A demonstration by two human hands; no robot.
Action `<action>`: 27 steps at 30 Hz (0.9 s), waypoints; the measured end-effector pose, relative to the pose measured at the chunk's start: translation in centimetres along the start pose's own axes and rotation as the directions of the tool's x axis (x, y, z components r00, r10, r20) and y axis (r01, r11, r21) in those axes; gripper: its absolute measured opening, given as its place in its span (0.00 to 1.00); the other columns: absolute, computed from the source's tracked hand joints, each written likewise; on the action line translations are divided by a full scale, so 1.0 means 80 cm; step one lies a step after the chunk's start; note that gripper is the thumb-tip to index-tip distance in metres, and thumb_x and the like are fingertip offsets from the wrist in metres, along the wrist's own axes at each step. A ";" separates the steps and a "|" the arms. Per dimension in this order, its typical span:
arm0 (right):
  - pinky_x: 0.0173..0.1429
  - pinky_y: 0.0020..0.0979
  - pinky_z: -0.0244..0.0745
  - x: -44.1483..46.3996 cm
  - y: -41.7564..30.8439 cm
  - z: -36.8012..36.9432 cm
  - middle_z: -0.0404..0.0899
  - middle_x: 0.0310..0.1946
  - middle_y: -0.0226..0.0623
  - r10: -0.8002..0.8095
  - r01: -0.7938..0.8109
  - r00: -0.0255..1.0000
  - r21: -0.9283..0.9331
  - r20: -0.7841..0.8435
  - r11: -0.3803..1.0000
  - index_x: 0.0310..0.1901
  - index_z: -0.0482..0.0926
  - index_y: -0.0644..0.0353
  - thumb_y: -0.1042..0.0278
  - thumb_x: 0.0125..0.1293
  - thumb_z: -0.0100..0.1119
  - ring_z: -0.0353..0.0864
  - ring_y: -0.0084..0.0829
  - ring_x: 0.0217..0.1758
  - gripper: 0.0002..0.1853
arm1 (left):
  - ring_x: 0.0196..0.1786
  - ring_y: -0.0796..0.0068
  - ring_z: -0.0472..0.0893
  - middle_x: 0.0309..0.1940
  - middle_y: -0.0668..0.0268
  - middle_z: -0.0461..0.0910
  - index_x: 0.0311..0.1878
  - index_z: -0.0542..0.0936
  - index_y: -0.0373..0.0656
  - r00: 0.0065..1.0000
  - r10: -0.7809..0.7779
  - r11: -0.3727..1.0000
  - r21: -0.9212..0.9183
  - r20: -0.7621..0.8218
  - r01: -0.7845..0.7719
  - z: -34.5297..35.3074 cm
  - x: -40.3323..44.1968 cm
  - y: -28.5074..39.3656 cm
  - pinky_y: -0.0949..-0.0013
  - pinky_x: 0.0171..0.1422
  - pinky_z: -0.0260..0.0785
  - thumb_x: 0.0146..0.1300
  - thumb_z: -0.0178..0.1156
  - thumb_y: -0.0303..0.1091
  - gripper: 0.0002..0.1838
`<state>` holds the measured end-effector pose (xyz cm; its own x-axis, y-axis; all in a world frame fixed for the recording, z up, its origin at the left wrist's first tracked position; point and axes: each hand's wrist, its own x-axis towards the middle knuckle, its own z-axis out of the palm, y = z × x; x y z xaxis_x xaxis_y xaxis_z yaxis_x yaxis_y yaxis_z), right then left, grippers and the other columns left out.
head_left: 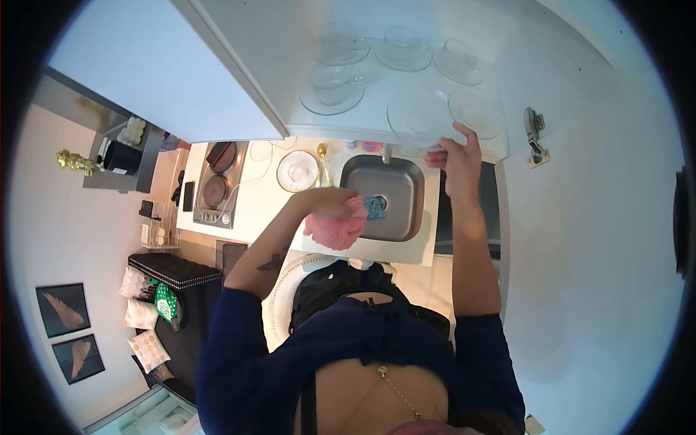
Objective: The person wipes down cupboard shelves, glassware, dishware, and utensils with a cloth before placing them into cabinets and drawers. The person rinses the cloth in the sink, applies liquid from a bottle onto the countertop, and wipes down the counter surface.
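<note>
Left hand [330,203] grasps the bunched pink cloth [336,228] beside the sink [407,214]. Right hand [462,158], fingers parted, apparently holds nothing; contact unclear. Right is nearer the glass saucer [478,109], which lies just beyond its fingertips on the shelf [375,109]; round, no long axis.

I see a navy-blue cloth top [348,333] with elbow-length sleeves [478,355], a fine gold chain necklace [395,391] with a small pendant [382,373], a black strap [308,406] at left, and a dark inked marking [272,262] on the left forearm [283,235].
</note>
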<state>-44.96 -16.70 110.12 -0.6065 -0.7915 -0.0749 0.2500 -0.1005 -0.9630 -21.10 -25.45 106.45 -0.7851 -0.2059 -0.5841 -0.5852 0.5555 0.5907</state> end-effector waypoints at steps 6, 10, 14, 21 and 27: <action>0.26 0.31 0.81 0.047 0.024 0.038 0.75 0.27 0.51 0.066 -0.071 0.997 -0.096 -0.050 0.993 0.57 0.56 0.71 0.82 0.56 0.49 0.81 0.37 0.22 0.25 | 0.51 0.54 0.77 0.48 0.48 0.77 0.57 0.69 0.38 0.969 -0.227 0.948 -0.251 -0.100 0.196 0.088 -0.054 -0.106 0.62 0.55 0.67 0.57 0.53 0.43 0.27; 0.29 0.31 0.81 0.058 0.032 0.043 0.77 0.27 0.52 0.077 -0.084 0.993 -0.088 -0.084 0.993 0.60 0.55 0.74 0.80 0.57 0.51 0.82 0.38 0.25 0.29 | 0.54 0.56 0.75 0.50 0.46 0.75 0.59 0.66 0.32 0.917 -0.359 0.893 -0.350 -0.175 0.283 0.127 -0.089 -0.139 0.63 0.58 0.66 0.56 0.54 0.41 0.30; 0.30 0.31 0.82 0.063 0.033 0.045 0.78 0.27 0.52 0.089 -0.097 0.992 -0.089 -0.094 0.991 0.63 0.51 0.75 0.78 0.59 0.53 0.82 0.38 0.25 0.32 | 0.55 0.55 0.74 0.52 0.45 0.73 0.61 0.64 0.30 0.886 -0.408 0.834 -0.484 -0.218 0.265 0.154 -0.100 -0.152 0.64 0.60 0.65 0.50 0.56 0.36 0.34; 0.25 0.27 0.78 0.034 0.026 0.046 0.78 0.26 0.47 0.033 -0.060 0.991 -0.212 -0.128 0.975 0.61 0.56 0.73 0.70 0.62 0.57 0.80 0.33 0.22 0.30 | 0.54 0.58 0.75 0.51 0.46 0.74 0.61 0.63 0.30 0.900 -0.356 0.872 -0.436 -0.254 0.222 0.166 -0.093 -0.169 0.65 0.58 0.66 0.48 0.59 0.35 0.36; 0.22 0.27 0.77 0.009 0.058 0.100 0.77 0.25 0.45 0.120 -0.065 0.979 -0.305 0.165 0.950 0.60 0.56 0.70 0.67 0.65 0.54 0.79 0.32 0.21 0.27 | 0.47 0.52 0.77 0.42 0.44 0.76 0.49 0.70 0.31 0.846 -0.322 0.842 -0.537 -0.426 0.050 0.148 -0.096 -0.170 0.61 0.51 0.68 0.51 0.57 0.38 0.25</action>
<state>-38.19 -22.54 107.65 -0.4390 -0.8866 -0.1456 0.0466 0.1394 -0.9891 -4.74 -21.87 96.32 -0.5620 -0.6961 -0.4468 -0.6411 0.0253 0.7670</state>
